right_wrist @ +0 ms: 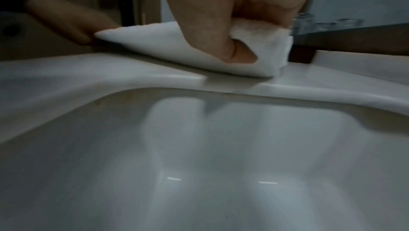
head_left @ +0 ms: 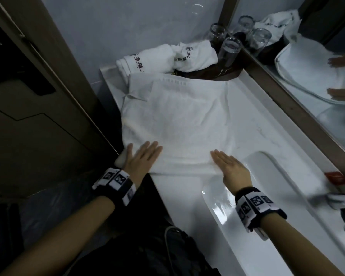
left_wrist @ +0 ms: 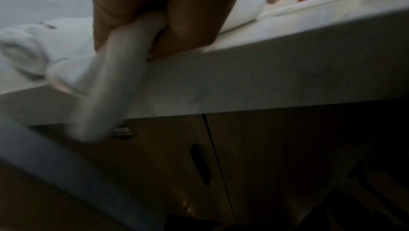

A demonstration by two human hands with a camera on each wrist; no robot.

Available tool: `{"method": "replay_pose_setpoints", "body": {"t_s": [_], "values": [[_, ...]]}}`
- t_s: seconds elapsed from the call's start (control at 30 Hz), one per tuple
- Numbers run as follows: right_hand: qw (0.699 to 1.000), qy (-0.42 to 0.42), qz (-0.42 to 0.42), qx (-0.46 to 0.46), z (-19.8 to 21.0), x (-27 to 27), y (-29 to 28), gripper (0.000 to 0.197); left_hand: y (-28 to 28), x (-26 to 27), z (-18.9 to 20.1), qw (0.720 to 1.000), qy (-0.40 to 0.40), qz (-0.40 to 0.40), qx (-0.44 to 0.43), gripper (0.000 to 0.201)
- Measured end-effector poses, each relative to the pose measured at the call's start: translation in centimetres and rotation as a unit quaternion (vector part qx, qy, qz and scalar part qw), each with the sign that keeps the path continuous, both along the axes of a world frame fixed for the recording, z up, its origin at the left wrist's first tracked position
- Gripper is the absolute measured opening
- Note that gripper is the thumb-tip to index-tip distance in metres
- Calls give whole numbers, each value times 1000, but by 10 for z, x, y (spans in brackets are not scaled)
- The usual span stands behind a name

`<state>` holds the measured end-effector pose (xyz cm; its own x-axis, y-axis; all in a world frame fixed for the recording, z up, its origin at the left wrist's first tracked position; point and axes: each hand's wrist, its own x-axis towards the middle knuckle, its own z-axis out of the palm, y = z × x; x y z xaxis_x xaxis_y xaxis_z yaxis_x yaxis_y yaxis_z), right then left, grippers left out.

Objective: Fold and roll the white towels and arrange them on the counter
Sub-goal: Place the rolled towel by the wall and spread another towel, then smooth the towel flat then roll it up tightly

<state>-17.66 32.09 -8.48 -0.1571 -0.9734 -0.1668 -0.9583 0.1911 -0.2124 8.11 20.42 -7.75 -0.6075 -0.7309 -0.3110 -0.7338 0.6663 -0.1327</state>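
- The counter [head_left: 253, 124] was white, with a sink [head_left: 271, 188] at its right, a mirror [head_left: 315, 62] behind it and a dark door [head_left: 28, 92] to its left.
- The towel [head_left: 173, 120] lay folded and spread flat on the counter, left of the sink; its near-left corner hung over the front edge.
- Your left hand [head_left: 141, 158] lay on the towel's near-left edge, fingers straight on top; the left wrist view showed the thumb pinching the cloth from below.
- Your right hand [head_left: 230, 166] pinched the near-right corner likewise, thumb [right_wrist: 221, 42] under the fold.
- Two more white towels [head_left: 167, 56], printed with dark characters, lay bunched at the far end, just beside three glasses [head_left: 229, 48] on a dark tray [head_left: 217, 73].
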Motion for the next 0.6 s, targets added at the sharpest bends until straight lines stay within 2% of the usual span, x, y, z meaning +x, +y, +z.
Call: {"method": "replay_pose_setpoints", "body": {"t_s": [0.07,0.13,0.2,0.27,0.33,0.4,0.47,0.5,0.6], "values": [[999,-3,-33,-3,6,-11,3,72,-10,20,-3,999,13,-6,51,57],[997,-3,-75,16,17,-19,3,49,-19,39,2,987,96,25,129,61],[992,-9,-107,69,28,-27,-1,27,-23,56,13,961,190,83,185,53],[983,-68,-129,111,36,-34,-3,13,-26,69,25,944,190,108,246,46],[974,-134,-135,121,41,-42,-1,10,-28,76,32,936,173,98,291,32],[965,-192,-142,112,49,-46,4,21,-28,83,39,923,191,94,322,19],[953,-242,-156,96,56,-49,7,23,-27,87,43,905,232,105,341,28],[947,-255,-168,94,58,-49,7,24,-25,87,44,898,247,109,346,25],[942,-256,-187,111,57,-54,4,22,-22,82,40,896,245,93,359,25]]}}
